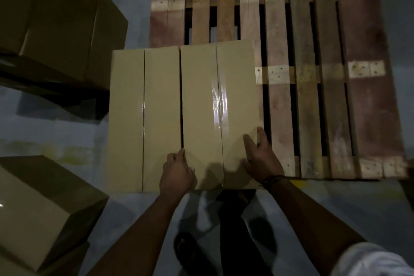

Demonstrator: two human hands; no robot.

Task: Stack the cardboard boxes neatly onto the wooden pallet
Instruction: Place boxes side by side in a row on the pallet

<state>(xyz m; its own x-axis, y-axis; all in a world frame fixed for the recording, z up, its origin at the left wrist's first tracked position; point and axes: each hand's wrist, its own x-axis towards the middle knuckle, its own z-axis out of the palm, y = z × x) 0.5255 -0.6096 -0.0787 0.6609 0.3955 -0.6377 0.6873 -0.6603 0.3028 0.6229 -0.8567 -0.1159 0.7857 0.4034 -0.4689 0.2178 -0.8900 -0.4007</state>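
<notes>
Tan cardboard forms the left-hand box (143,107) and the right-hand box (201,96), both taped, lying side by side on the left part of the wooden pallet (313,51). The left hand (177,170) hooks its fingers into the gap at the right-hand box's left edge. The right hand (261,157) lies flat, fingers spread, on its near right corner. Closing the gap could pinch the hooked fingers; uneven pushing would skew the row.

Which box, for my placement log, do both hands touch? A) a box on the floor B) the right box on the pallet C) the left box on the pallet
B: the left hand and right hand flank the near end of the right box on the pallet.
</notes>
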